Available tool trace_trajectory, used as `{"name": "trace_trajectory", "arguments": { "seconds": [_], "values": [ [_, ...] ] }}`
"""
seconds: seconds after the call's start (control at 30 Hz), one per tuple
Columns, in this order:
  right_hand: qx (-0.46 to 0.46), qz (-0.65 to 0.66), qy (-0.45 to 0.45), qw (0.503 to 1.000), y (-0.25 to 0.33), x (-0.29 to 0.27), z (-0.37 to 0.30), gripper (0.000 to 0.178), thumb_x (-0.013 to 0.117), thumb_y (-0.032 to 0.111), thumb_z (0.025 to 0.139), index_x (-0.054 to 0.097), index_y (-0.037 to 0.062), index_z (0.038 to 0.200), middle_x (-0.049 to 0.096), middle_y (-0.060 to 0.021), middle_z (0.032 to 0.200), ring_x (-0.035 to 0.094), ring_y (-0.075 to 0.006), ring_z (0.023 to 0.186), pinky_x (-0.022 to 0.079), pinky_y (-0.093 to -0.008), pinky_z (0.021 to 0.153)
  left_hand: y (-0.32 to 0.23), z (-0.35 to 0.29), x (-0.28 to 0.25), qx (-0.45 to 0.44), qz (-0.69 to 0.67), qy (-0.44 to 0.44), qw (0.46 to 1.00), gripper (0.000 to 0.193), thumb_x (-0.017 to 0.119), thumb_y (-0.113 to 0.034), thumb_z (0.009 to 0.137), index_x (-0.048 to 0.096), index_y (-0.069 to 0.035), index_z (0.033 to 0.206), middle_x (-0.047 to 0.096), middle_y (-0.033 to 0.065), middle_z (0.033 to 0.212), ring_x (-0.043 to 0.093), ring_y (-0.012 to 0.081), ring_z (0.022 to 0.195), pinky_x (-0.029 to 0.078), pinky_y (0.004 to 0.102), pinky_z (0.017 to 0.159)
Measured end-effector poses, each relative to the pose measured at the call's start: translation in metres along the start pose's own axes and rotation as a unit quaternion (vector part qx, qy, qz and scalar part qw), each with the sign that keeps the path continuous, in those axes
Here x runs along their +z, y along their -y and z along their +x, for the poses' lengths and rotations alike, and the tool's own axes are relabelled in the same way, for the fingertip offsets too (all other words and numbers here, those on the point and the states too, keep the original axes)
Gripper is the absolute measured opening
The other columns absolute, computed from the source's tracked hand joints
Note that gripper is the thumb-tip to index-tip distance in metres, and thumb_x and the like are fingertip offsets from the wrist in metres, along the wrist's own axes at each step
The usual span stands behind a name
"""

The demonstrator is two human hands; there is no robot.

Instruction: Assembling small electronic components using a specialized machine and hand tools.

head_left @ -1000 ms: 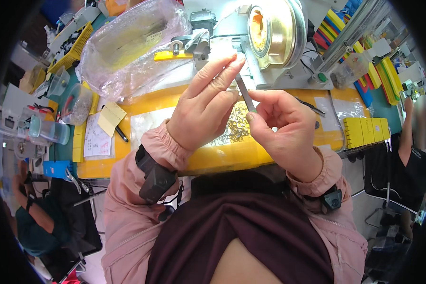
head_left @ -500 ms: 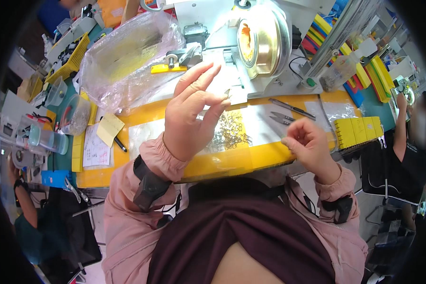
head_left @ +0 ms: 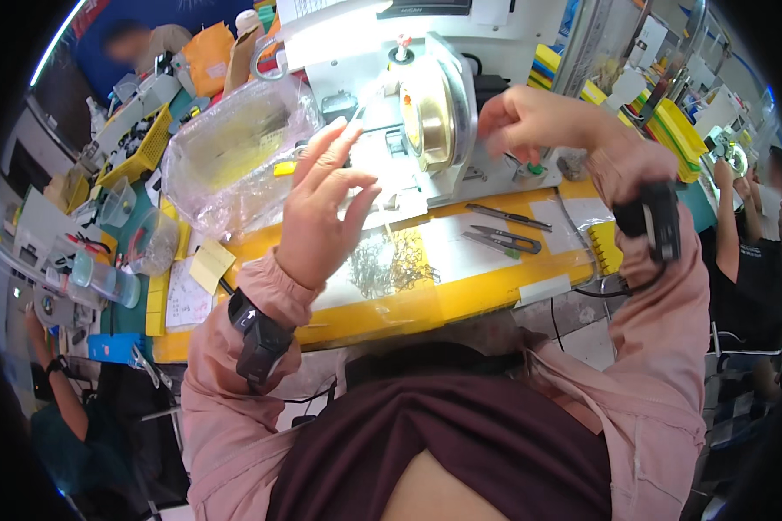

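Observation:
My left hand (head_left: 318, 217) is raised over the bench, with the thumb and index tips close together. Whatever lies between them is too small to make out. The other fingers of that hand stretch toward the machine (head_left: 356, 78). My right hand (head_left: 534, 122) hangs just right of the golden reel (head_left: 430, 117), its fingers bent down and slightly blurred; I cannot see whether they hold anything. Below the left hand, a pile of small thin metal pieces (head_left: 395, 265) lies on a white sheet. Thread snips (head_left: 502, 239) and a slim dark cutter (head_left: 508, 215) lie right of the pile.
A plastic-lined tray (head_left: 226, 165) stands left of the machine. A yellow note (head_left: 210, 266) and a clear round tub (head_left: 155, 243) lie at the left. A green button box (head_left: 532, 174) sits by my right wrist. Other people sit at both sides.
My right hand has risen from the bench's front edge to beside the reel. My left hand has shifted slightly left; the small piece earlier seen at its fingertips no longer shows clearly.

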State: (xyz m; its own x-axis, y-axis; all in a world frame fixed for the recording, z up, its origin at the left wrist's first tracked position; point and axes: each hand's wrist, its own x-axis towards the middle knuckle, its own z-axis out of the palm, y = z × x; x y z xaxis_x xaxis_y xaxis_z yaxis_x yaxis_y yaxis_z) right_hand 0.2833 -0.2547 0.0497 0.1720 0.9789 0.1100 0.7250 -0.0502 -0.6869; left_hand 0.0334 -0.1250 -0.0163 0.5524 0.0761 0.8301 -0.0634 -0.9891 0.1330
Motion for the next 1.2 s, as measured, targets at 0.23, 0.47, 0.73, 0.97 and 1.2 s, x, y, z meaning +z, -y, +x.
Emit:
{"name": "trace_trajectory", "arguments": {
  "seconds": [0.23,0.47,0.73,0.97,1.2],
  "values": [
    [-0.011,-0.039,-0.269,0.962,0.016,-0.023,-0.032,0.01,0.052,0.012,0.081,0.052,0.0034,0.076,0.046,-0.0015,0.057,0.044,-0.0061,0.052,0.034,-0.0255,0.043,0.03,-0.01,-0.057,-0.095,-0.14,-0.06,0.984,0.038,0.046,-0.016,0.085,0.037,0.002,0.117,0.055,0.0197,0.102,0.051,0.0296,0.1,0.035,0.0358,0.092],
    [-0.058,-0.207,0.002,0.977,0.062,0.044,-0.102,0.009,0.052,0.009,0.081,0.05,0.0011,0.079,0.051,-0.0141,0.068,0.049,-0.0318,0.061,0.04,-0.0346,0.056,-0.036,0.005,-0.057,0.055,-0.306,-0.165,0.936,0.037,0.053,-0.012,0.075,0.043,0.0,0.109,0.055,0.0185,0.099,0.05,0.0292,0.098,0.032,0.0447,0.093],
    [-0.242,0.053,-0.021,0.969,0.078,0.058,-0.124,0.006,0.057,0.001,0.077,0.053,0.001,0.081,0.052,-0.0109,0.07,0.052,-0.0253,0.059,0.041,-0.0299,0.052,-0.059,0.039,-0.01,-0.002,-0.351,0.018,0.936,0.03,0.065,0.002,0.063,0.062,-0.004,0.093,0.05,0.0112,0.104,0.05,0.0195,0.088,0.042,0.0287,0.077],
    [-0.236,-0.098,-0.099,0.962,0.064,0.065,-0.125,0.005,0.056,0.002,0.078,0.053,0.0026,0.081,0.053,-0.009,0.071,0.052,-0.0221,0.058,0.04,-0.0288,0.05,-0.072,0.036,-0.001,0.028,-0.298,0.072,0.951,0.035,0.073,0.001,0.058,0.064,-0.005,0.091,0.044,0.0071,0.095,0.045,0.0171,0.086,0.039,0.0271,0.072],
    [-0.075,0.297,0.101,0.947,0.061,0.05,-0.117,0.008,0.051,0.009,0.084,0.052,0.0012,0.084,0.052,-0.0036,0.071,0.048,-0.0122,0.059,0.04,-0.0249,0.053,-0.067,0.049,0.001,0.127,-0.274,0.094,0.949,0.024,0.071,0.0,0.06,0.065,-0.007,0.082,0.046,0.0054,0.083,0.046,0.0168,0.077,0.038,0.0264,0.064]
  ]
}}
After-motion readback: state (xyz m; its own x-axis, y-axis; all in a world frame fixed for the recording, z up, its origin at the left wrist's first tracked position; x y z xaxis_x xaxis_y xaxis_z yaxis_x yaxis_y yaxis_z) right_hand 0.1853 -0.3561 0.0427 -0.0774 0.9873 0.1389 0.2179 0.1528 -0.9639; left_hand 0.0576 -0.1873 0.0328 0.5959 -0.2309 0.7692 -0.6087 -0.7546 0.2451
